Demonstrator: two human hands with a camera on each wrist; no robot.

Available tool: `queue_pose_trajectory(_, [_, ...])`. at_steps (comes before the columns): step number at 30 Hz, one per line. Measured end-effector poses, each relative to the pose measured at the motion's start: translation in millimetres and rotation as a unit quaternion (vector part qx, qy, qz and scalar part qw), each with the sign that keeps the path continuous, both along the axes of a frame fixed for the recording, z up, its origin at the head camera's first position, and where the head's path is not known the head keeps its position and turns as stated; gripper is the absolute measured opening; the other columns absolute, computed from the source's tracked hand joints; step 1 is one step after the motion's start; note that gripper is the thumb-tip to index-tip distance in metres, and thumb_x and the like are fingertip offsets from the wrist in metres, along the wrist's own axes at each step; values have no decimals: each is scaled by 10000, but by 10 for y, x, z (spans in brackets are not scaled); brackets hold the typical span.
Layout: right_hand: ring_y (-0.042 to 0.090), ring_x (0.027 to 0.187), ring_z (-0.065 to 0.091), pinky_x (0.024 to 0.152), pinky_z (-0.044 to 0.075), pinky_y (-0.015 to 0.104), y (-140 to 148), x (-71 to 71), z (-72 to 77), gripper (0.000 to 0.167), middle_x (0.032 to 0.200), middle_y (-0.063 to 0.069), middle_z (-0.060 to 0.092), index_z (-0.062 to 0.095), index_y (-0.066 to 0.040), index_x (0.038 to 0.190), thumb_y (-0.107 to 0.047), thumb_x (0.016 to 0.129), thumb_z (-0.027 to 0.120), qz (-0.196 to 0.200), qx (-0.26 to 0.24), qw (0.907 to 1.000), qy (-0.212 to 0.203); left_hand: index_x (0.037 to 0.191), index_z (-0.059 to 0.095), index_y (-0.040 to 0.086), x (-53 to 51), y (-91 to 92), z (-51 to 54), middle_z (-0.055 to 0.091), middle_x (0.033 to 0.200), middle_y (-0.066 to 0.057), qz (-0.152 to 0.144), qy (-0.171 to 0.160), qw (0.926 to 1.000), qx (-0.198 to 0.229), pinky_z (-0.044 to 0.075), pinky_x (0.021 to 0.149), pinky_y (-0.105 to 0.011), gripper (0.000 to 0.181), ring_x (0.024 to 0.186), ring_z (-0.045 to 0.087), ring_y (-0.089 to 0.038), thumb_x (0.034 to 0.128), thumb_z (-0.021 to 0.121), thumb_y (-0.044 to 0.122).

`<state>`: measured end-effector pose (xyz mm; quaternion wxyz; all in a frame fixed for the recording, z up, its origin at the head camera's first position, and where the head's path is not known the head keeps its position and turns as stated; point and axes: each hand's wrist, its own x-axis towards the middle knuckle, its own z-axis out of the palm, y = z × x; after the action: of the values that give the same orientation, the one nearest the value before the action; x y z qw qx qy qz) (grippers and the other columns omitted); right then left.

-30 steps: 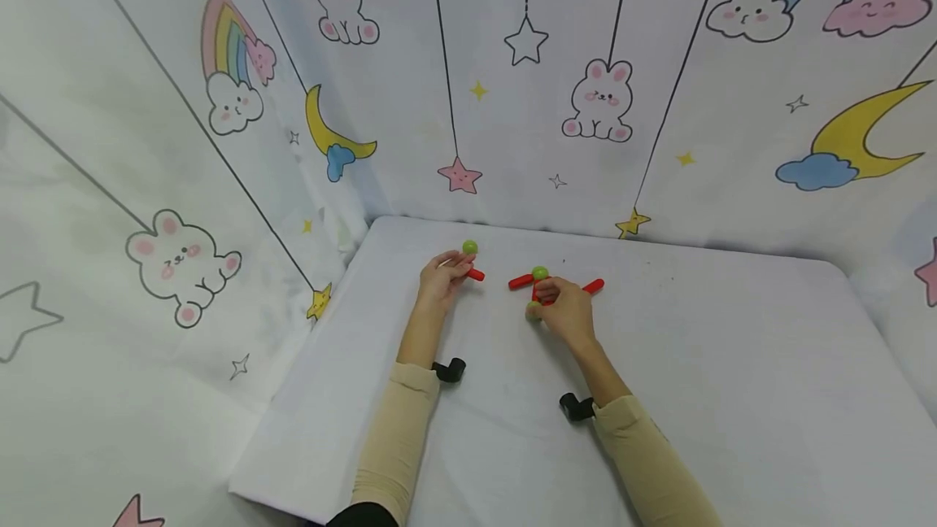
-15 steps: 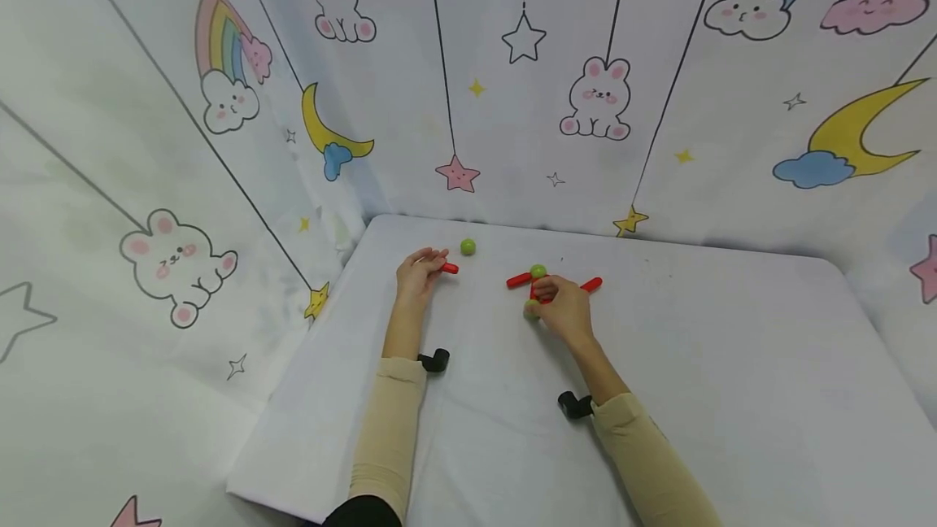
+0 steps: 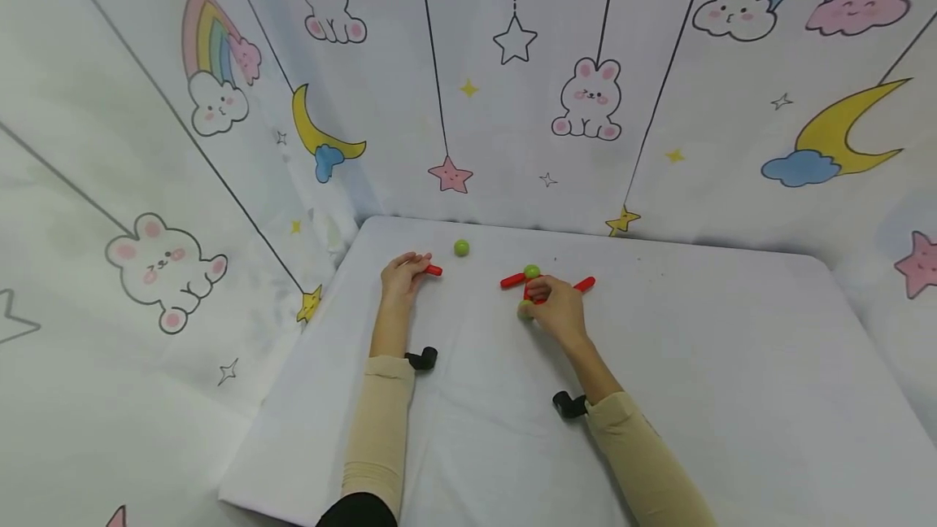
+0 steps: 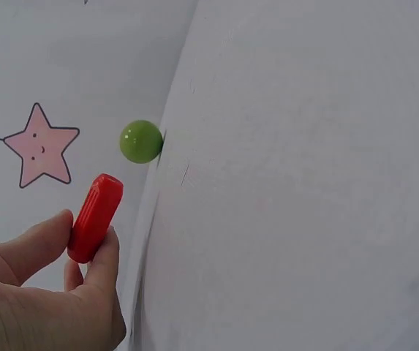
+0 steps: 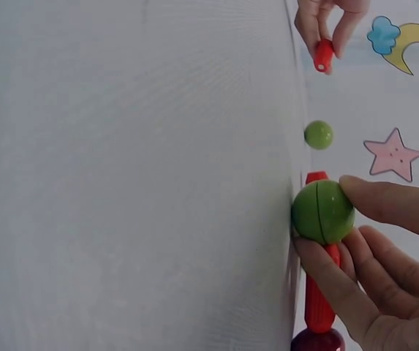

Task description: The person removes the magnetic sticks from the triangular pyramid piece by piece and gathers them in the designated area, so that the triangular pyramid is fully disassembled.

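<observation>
Fabric point(image 3: 410, 88) printed with rabbits, stars, moons and rainbows forms the backdrop, along the far side and the left. Before it spreads the white surface point(image 3: 703, 381). Two beige sleeves reach over that, the left sleeve point(image 3: 376, 429) and the right sleeve point(image 3: 647, 454).

The left hand point(image 3: 403, 279), near the far left corner, has its grip closed on a red rod point(image 4: 96, 219), pinched between thumb and fingers. The right hand point(image 3: 560, 307), farther right, has its grip on a green ball point(image 5: 324, 212), thumb on one side and a finger on the other. A black device point(image 3: 422, 359) sits at the left wrist, another black device point(image 3: 569, 405) at the right.

Around the right hand, one rod point(image 3: 513, 280) points left and a second rod point(image 3: 585, 284) sticks out to the right. In the right wrist view, a ribbed rod point(image 5: 320, 300) runs between the held ball and a dark red ball point(image 5: 317, 341), cut off by the frame. Another green ball point(image 3: 532, 272) is just beyond the right fingers; a lone green ball point(image 3: 461, 248) rests near the far edge, between the two hands.
</observation>
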<state>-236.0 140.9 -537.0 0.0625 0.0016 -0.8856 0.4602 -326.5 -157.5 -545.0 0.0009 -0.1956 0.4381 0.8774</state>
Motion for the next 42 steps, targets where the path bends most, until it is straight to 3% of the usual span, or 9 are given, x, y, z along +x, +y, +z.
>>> queue_pose_trajectory(5, [253, 977, 720, 846, 587, 423, 5, -6, 10, 356, 1038, 110, 772, 748, -22, 1133, -86, 815, 893, 14, -18, 10000, 12, 1487, 391, -127, 18, -42, 52, 536, 1195, -184, 114, -50, 9999, 22, 501, 1092, -383, 627, 1374, 541, -402, 908, 605, -243])
queue_pose_trajectory(9, [260, 985, 723, 855, 590, 432, 9, -2, 27, 367, 1046, 117, 768, 743, -9, 1143, -78, 814, 891, 30, -40, 10000, 32, 1410, 428, -142, 1, -31, 13, 539, 1143, -176, 319, 43, 9995, -59, 493, 1101, -401, 556, 1372, 533, -427, 895, 598, -262])
queue_pose_trajectory(16, [274, 986, 724, 858, 581, 444, 6, 5, 26, 360, 1041, 131, 769, 742, 2, 1143, -66, 819, 885, 72, -36, 10000, 22, 1381, 477, -149, -9, -21, -82, 550, 1142, -137, 444, 140, 9949, -898, 512, 1086, -363, 486, 1294, 601, -354, 925, 646, -173])
queue_pose_trajectory(21, [271, 980, 718, 856, 581, 443, 0, 16, 29, 359, 1038, 127, 770, 741, 3, 1145, -70, 823, 882, 66, -45, 10000, 15, 1271, 575, -122, 11, -11, -69, 581, 1138, -117, 579, 113, 9870, -1492, 493, 1098, -349, 365, 1153, 598, -258, 934, 703, -71])
queue_pose_trajectory(25, [265, 975, 716, 854, 577, 435, -6, 13, 30, 366, 1033, 122, 772, 744, 1, 1140, -72, 813, 891, 46, -52, 10000, 4, 1256, 585, -101, 29, -6, -50, 573, 1146, -99, 619, 66, 9827, -1747, 478, 1105, -344, 341, 1157, 564, -233, 942, 701, -37])
queue_pose_trajectory(30, [257, 977, 708, 852, 573, 423, -4, 10, 17, 365, 1034, 114, 768, 742, -7, 1139, -83, 813, 888, 40, -59, 10000, -28, 1279, 584, -97, 40, -5, -39, 571, 1173, -106, 633, 39, 9805, -1860, 474, 1106, -362, 336, 1189, 559, -264, 961, 668, -29])
queue_pose_trajectory(36, [255, 972, 705, 849, 576, 422, 1, 14, 7, 356, 1037, 109, 763, 742, -13, 1140, -80, 819, 879, 59, -34, 10000, -39, 1198, 606, -42, 67, 4, -12, 573, 1200, -117, 684, 30, 9787, -1933, 484, 1087, -374, 233, 1141, 563, -237, 974, 656, -9])
queue_pose_trajectory(42, [255, 967, 710, 840, 575, 419, 10, 10, 21, 340, 1028, 102, 765, 747, -23, 1123, -60, 813, 882, 89, -37, 9999, -34, 1138, 608, -9, 98, 65, 91, 596, 1237, -160, 874, 320, 9785, -1839, 482, 1120, -416, 163, 1180, 619, -256, 982, 650, -22])
